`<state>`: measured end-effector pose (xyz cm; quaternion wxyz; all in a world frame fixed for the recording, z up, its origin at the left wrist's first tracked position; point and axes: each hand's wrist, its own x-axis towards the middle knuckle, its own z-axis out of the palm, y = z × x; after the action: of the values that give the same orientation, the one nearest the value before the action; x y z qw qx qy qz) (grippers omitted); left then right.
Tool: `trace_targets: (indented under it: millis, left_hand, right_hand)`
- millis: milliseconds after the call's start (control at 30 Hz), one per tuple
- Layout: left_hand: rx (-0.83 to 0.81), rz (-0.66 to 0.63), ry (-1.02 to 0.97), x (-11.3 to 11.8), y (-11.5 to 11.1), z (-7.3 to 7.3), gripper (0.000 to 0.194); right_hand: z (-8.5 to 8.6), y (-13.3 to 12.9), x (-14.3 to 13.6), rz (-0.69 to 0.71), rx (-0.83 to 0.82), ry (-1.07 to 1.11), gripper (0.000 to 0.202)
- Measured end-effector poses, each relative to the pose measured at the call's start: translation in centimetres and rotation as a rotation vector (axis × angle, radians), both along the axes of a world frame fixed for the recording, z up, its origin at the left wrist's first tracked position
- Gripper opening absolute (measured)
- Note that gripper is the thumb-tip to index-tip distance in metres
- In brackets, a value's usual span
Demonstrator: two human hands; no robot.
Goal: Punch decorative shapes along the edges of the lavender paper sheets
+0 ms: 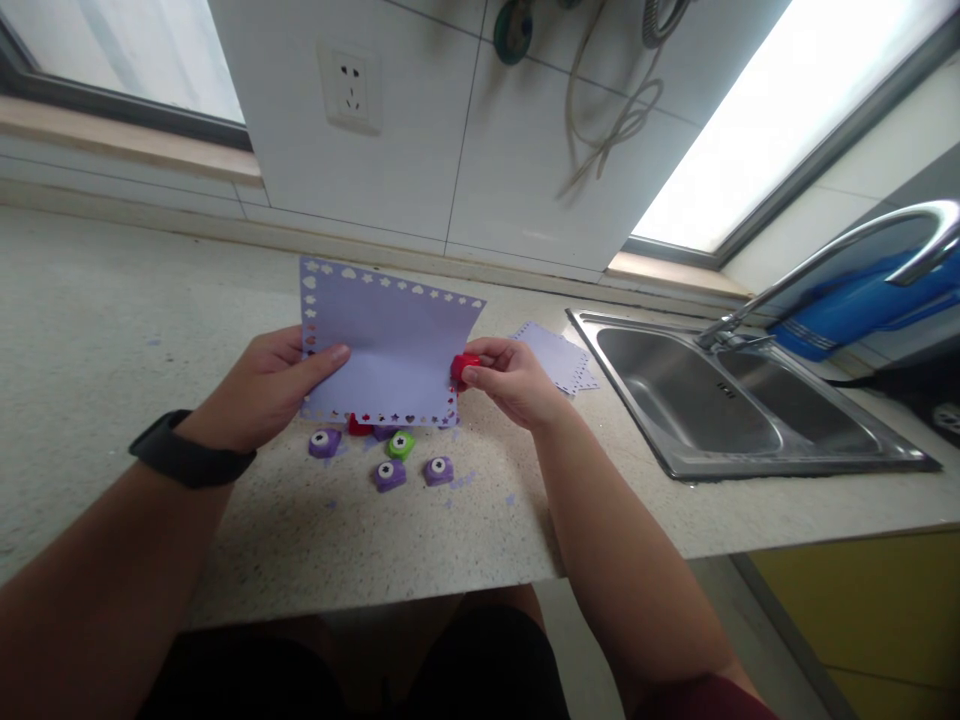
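A sheet of purple paper [390, 350] is held up over the counter, with star, heart and flower shapes punched along its edges. My left hand [277, 385] grips its left side, thumb on the front and fingers behind. In my right hand [510, 375] is a red craft punch [463, 368], pinched at the paper's right edge. Below the sheet lie purple craft punches [390, 474], [439, 470], [325, 442] and a green craft punch [400, 444]. Another red punch [360, 425] is partly hidden by the paper.
Punched purple sheets [555, 355] lie on the speckled counter [247, 560] to the right. Small paper cut-outs [511, 498] are scattered near the punches. Further right is a steel double sink [675, 390] with a curved faucet [825, 250]. A tiled wall with a socket [351, 90] stands behind.
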<state>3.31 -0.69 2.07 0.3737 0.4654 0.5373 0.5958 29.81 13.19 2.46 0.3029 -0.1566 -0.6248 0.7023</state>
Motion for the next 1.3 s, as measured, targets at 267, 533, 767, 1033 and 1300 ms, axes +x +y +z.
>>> trace_targets:
  millis: [267,533,767,1033,1300]
  left_hand:
    - [-0.026,0.016,0.009,0.5,-0.1,0.6,0.021]
    - [-0.019,0.023,-0.03,0.8,-0.3,1.0,0.025]
    - [0.013,0.038,-0.006,1.1,-0.3,1.1,0.03]
    - [-0.028,0.006,0.029,1.2,-0.5,1.6,0.032]
    - [-0.05,0.003,0.035,1.1,-0.5,1.5,0.029]
  right_hand:
    - [0.2,-0.2,0.1,-0.001,0.027,-0.027,0.02]
    - [0.1,-0.2,0.1,-0.019,0.005,-0.049,0.023]
    - [0.1,-0.3,-0.1,-0.054,-0.029,-0.067,0.028]
    - [0.2,-0.7,-0.5,-0.054,-0.038,-0.064,0.026]
    - [0.0,-0.7,-0.7,-0.043,-0.027,-0.04,0.026]
